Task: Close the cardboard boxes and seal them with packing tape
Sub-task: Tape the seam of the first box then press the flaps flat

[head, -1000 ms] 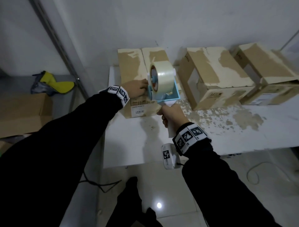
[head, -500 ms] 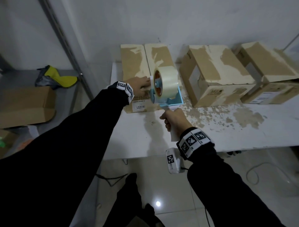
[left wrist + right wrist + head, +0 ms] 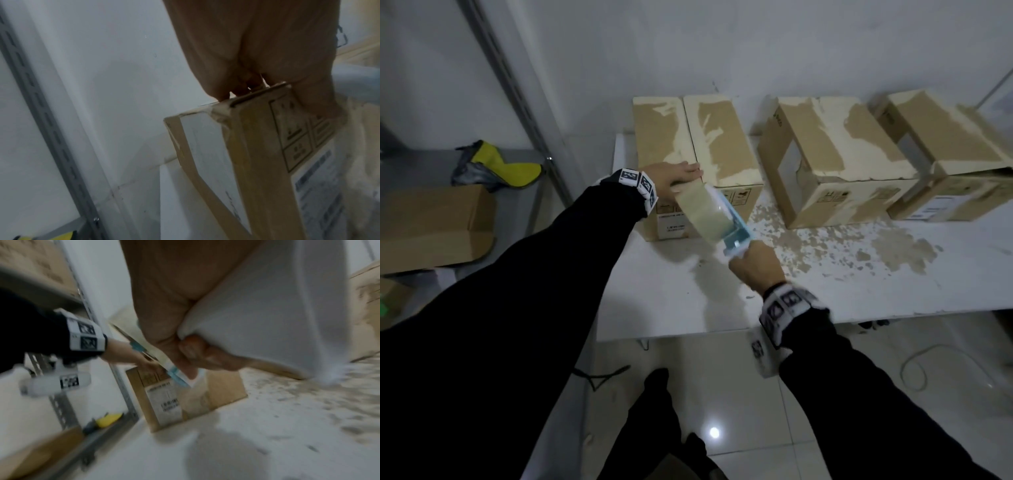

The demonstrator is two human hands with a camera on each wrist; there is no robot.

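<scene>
The leftmost cardboard box (image 3: pixel 695 137) stands on the white table (image 3: pixel 825 291) with both top flaps down. My left hand (image 3: pixel 674 174) lies flat on its near top edge, fingers straight; the left wrist view shows the fingers (image 3: pixel 222 91) over that edge of the box (image 3: pixel 257 146). My right hand (image 3: pixel 755 265) grips the white handle (image 3: pixel 267 305) of a blue tape dispenser (image 3: pixel 736 236). Its roll of clear tape (image 3: pixel 705 212) is tilted left against the box's front top edge, blurred by motion. In the right wrist view the box (image 3: pixel 185 399) stands beyond my fingers (image 3: pixel 197 353).
Two more boxes (image 3: pixel 835 157) (image 3: pixel 945 154) stand to the right along the wall. Torn paper scraps (image 3: pixel 859 246) speckle the tabletop. A metal shelf upright (image 3: pixel 517 102) rises at left, with a brown box (image 3: pixel 434 226) and a yellow object (image 3: pixel 503 168) on the shelf. A cable (image 3: pixel 914 370) lies on the floor.
My right hand has swung the dispenser from upright down and to the left onto the box's front top edge. My left hand has flattened on the box top.
</scene>
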